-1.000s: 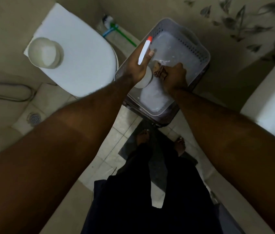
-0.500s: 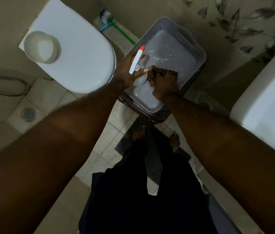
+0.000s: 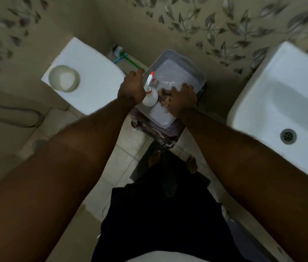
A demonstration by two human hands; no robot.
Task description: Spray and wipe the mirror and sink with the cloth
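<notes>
Over the basket (image 3: 196, 72), the left hand (image 3: 131, 89) clasps the spray bottle (image 3: 150, 97), the right hand (image 3: 183, 100) clutches the cloth (image 3: 163, 97); sink (image 3: 262, 103) apparently unwiped.

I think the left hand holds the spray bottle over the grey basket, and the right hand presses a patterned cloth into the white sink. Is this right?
Not quite. In the head view the right hand presses the patterned cloth inside the grey basket, not the white sink, which stands apart to the right. The rest holds: the left hand holds the spray bottle over the basket.
</notes>
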